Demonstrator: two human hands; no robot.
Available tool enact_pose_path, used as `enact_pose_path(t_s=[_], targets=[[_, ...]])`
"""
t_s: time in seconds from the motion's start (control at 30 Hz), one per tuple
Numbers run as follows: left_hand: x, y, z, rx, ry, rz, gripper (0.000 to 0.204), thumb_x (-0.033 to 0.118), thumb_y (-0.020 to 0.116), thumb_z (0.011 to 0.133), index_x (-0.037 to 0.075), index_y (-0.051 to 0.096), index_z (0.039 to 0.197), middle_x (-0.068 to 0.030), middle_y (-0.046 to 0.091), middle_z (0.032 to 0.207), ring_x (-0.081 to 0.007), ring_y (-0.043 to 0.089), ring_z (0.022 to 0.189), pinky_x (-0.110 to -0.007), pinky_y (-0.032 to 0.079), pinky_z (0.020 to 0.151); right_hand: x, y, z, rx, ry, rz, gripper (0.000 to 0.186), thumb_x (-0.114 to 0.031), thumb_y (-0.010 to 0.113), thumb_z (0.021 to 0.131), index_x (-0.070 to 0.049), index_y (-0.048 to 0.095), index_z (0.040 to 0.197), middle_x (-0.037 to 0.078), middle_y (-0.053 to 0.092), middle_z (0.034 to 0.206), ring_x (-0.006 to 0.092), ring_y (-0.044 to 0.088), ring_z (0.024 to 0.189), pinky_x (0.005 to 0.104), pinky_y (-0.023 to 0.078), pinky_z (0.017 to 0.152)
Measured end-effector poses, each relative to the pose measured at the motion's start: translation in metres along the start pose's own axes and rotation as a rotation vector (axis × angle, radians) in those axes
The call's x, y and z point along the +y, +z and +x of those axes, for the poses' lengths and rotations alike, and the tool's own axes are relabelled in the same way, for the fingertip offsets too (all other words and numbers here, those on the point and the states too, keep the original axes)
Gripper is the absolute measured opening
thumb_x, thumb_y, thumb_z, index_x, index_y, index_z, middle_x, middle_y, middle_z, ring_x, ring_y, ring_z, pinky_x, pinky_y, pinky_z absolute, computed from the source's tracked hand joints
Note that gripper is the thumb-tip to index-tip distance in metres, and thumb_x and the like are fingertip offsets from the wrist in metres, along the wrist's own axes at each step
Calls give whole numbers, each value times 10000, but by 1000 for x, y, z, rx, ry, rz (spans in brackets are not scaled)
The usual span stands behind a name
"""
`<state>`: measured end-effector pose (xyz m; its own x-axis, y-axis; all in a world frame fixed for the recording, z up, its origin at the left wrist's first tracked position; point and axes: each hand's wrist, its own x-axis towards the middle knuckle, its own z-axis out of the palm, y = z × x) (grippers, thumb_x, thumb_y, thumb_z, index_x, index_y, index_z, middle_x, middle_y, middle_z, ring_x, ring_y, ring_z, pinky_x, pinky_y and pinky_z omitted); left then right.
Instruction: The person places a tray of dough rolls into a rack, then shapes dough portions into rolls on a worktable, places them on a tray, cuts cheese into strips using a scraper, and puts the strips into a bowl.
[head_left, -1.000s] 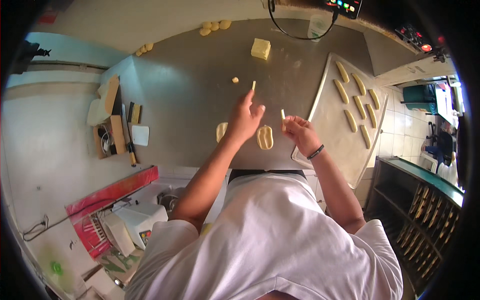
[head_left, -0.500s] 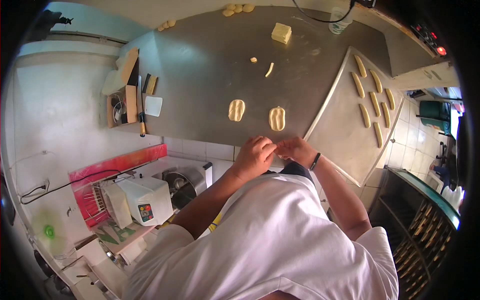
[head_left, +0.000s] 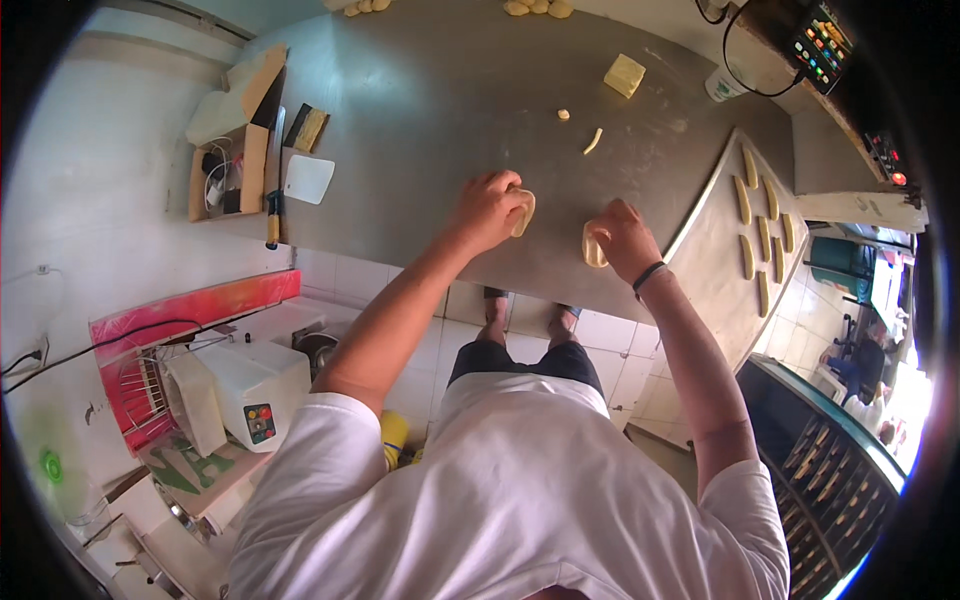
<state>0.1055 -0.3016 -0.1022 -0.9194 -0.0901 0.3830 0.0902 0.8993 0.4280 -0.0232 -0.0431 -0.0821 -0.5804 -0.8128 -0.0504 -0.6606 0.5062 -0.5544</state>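
Dough piece point(head_left: 527, 215) gripped in the curled fingers of the left hand point(head_left: 488, 212), second dough piece point(head_left: 594, 247) pinched likewise by the right hand point(head_left: 626, 243), both at the near part of the steel table point(head_left: 420, 130); hands partly cover them, so cannot tell whether either is fully lifted. Beyond the hands lie a pale strip point(head_left: 593, 141), a small lump point(head_left: 564, 115) and a yellow block point(head_left: 624, 76). Right of these, a metal tray point(head_left: 715, 260) bears dough sticks point(head_left: 765, 240); far left, a white card point(head_left: 309, 178) and an open cardboard box point(head_left: 255, 165)
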Motion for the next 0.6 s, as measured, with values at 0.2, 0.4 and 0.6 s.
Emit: enact_pose_path(t_s=[0.2, 0.4, 0.6], targets=[[-10, -2, 53, -576, -210, -153, 194, 56, 685, 828, 81, 736, 1014, -106, 687, 1161, -322, 679, 1047, -422, 550, 873, 12, -11, 36, -391, 110, 15, 206, -67, 705, 808, -85, 727, 1012, 129, 652, 1151, 329, 606, 1202, 425, 523, 992], [6, -9, 5, -299, 60, 58, 188, 67, 664, 837, 67, 716, 1018, -101, 664, 1064, -301, 661, 1030, -459, 519, 897, -8, 41, -53, 132, 5, -350, 183, -118, 635, 893, -80, 699, 1061, 101, 623, 1129, 299, 596, 1102, 445, 516, 936], [24, -22, -37, -175, -56, 29, 210, 138, 677, 860, 106, 699, 1067, -79, 663, 1045, -282, 641, 1022, -444, 492, 936, -45, 16, -60, -43, 113, -328, 270, -114, 638, 875, -80, 701, 1136, 79, 698, 1035, 293, 650, 1033, 457, 495, 902]])
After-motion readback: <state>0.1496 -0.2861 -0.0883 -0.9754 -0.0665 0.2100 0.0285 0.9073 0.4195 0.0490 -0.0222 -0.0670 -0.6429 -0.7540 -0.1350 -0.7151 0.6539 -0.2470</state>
